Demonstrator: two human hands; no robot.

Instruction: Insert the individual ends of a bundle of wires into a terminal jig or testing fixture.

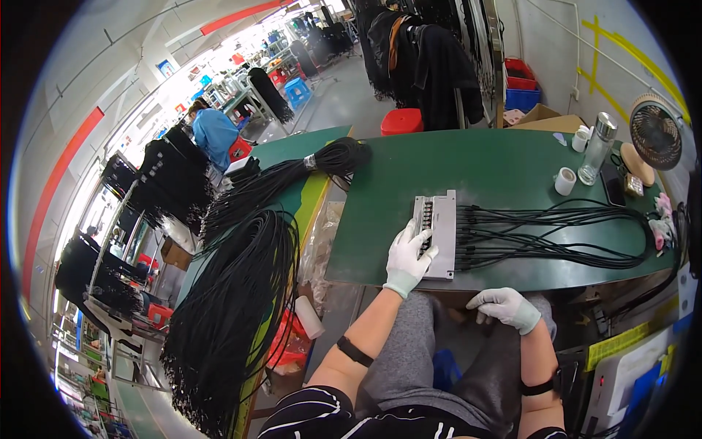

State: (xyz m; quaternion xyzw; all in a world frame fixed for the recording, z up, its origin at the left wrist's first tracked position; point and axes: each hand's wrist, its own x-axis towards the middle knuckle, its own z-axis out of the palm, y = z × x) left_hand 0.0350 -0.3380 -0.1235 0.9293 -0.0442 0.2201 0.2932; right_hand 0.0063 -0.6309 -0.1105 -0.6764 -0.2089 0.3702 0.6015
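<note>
One green table (512, 172) fills the centre and right of the frame, with a narrower bench (274, 150) to its left. A big black bundle (234, 314) spills over that bench at lower left; a smaller tied bundle (322, 162) lies above it. Looped cables (578, 256) stretch across the table, right of centre, and run into the right side of the pale grey block (443, 227), which stands near the table's front edge at the centre of the frame. At upper right are a fan (654, 133), a bottle (597, 151), a phone (613, 184) and a white roll (564, 181).

My left forearm (369, 329) slants up and rightward from the bottom edge; my right one rises at lower right, its wrist bent leftward.

My gloved left hand (408, 260) is partly open, fingers on the block's left side by its row of sockets; whether they pinch anything I can't tell. My gloved right hand (506, 307) is half curled over my lap, just off the table's edge; I can't see whether it holds anything.
</note>
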